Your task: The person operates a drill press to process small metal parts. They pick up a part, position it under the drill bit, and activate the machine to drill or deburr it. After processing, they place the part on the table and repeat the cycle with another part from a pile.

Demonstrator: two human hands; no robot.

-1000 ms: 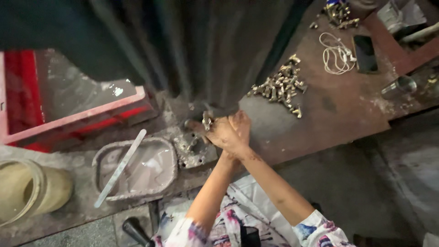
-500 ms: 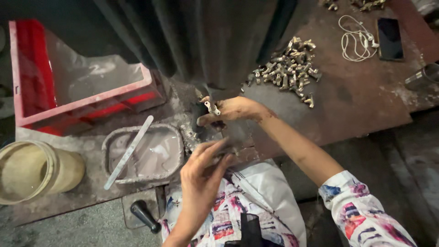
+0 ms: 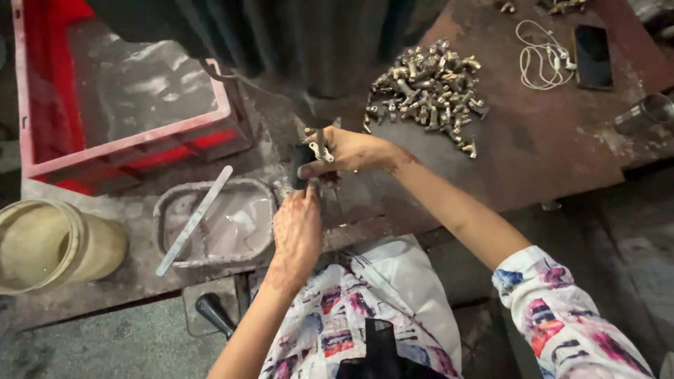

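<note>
My right hand (image 3: 349, 151) is closed around a small brass fitting (image 3: 318, 148) under the dark machine (image 3: 309, 42), next to a black block (image 3: 300, 163) on the workbench. Just below it, my left hand (image 3: 298, 231) reaches up with its fingertips at the base of that block; whether it grips anything is hidden by the back of the hand. A pile of brass fittings (image 3: 428, 88) lies to the upper right of my right hand.
A grey tray of milky liquid (image 3: 217, 221) with a flat metal strip (image 3: 194, 220) sits left of my hands. A red crate (image 3: 126, 105) stands behind it, a beige bucket (image 3: 53, 242) at far left. White earphones (image 3: 540, 63), a phone (image 3: 593, 45) and a steel cup (image 3: 649, 111) lie at right.
My left hand has come up from my lap to the black block. My right hand stays at the machine with the fitting. The view has shifted, bringing the crate and pile closer.
</note>
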